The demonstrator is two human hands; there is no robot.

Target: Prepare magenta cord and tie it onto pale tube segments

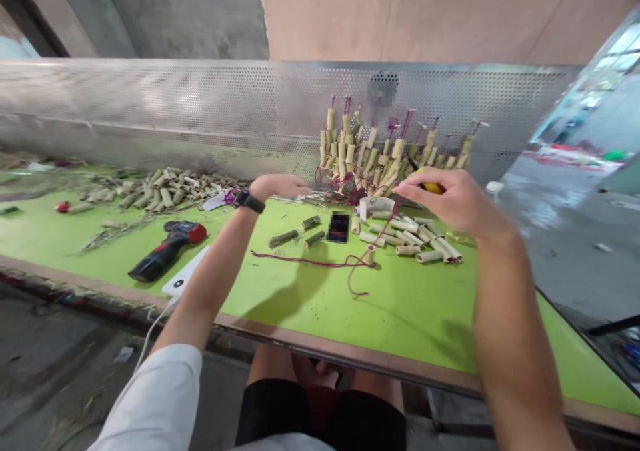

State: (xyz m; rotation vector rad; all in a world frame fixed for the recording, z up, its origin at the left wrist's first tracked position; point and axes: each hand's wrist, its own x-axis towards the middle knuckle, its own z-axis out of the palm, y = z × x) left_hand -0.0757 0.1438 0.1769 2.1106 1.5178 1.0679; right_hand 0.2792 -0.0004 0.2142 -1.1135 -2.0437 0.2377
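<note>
My left hand [281, 185] is stretched out over the table, fingers extended, with nothing seen in it. My right hand [447, 194] pinches a purple cord [384, 228] between thumb and fingers. A tool with a yellow handle and dark tip [433, 188] is also tucked in that hand; its kind is unclear. The cord runs down to a short bamboo tube [369, 256] standing on the green tabletop [300, 297], and its loose lengths lie to the left and front. Cut bamboo tubes [407, 235] lie below my right hand. Three darker green pieces [284, 238] rest below my left hand.
Strung bamboo bundles [373, 154] stand against the perforated metal panel [200, 97]. A cordless drill [167, 249] and a white device with a cable [183, 274] lie left, before a bamboo pile [170, 189]. A pixelated dark object [338, 227] lies mid-table.
</note>
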